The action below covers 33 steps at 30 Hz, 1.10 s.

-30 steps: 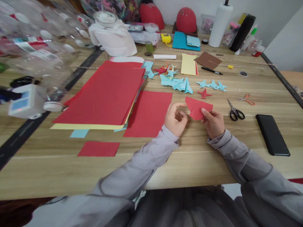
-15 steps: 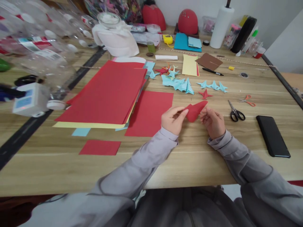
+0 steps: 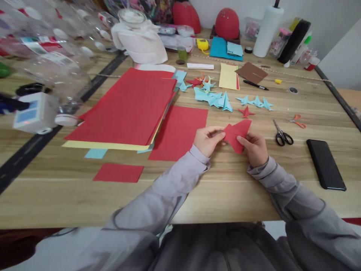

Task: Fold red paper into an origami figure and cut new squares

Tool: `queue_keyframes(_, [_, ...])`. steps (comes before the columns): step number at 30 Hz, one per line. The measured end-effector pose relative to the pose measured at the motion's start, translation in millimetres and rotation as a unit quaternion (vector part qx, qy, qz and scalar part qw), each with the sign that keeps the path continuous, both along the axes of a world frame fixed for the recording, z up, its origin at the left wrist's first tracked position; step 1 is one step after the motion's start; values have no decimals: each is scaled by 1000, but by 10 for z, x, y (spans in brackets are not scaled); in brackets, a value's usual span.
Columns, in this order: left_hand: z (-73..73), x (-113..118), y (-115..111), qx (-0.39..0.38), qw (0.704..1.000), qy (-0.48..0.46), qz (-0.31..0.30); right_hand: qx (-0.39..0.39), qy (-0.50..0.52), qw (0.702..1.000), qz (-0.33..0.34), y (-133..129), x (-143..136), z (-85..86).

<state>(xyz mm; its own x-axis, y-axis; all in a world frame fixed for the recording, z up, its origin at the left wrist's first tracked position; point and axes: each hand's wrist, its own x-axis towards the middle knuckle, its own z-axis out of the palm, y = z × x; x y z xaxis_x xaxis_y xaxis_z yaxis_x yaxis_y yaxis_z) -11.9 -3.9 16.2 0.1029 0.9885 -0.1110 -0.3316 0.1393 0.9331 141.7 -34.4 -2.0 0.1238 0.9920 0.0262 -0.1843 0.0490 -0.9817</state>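
A partly folded piece of red paper (image 3: 236, 134) is held up over the wooden table between my two hands. My left hand (image 3: 207, 140) pinches its left corner between thumb and fingers. On its right side my right hand (image 3: 254, 148) grips it, the thumb lying on the front face and the fingers behind. Just beyond the hands lies a small red folded-paper crane (image 3: 246, 111). Farther back are a row of light blue folded cranes (image 3: 256, 101) and several larger blue folded pieces (image 3: 214, 98). A flat red sheet (image 3: 180, 131) lies left of my left hand.
A stack of red sheets (image 3: 126, 109) covers the left middle, with a small red rectangle (image 3: 118, 172) in front. Black scissors (image 3: 282, 137), orange scissors (image 3: 296, 121) and a black phone (image 3: 326, 164) lie to the right. Plastic bottles (image 3: 53, 67) crowd the far left.
The red paper has turned and opened out, showing a wider face with two points. My right hand has moved from the paper's right tip to a thumb grip on its lower right.
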Motion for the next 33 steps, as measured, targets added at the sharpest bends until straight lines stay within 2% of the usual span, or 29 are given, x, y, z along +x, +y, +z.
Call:
queue_keyframes(5, [-33,-12,23,8,1000,16,0,-2,4,1000,10,-1,10,-2])
queue_keyframes(14, [-41,-74,38,76,992,101,-23,-4,-58,998,31,-35,1,73])
queue_keyframes(19, [-31,-58,36,79,991,99,-29,-17,-63,997,29,-42,-6,74])
queue_keyframes(22, [-29,-47,23,100,990,95,-42,-24,-64,996,50,-57,-19,77])
queue_keyframes(28, [-36,-77,23,110,984,128,-53,-29,-111,984,139,-111,-53,161])
queue_keyframes(33, [-53,-75,26,98,982,143,-76,-28,-113,989,93,-101,-26,196])
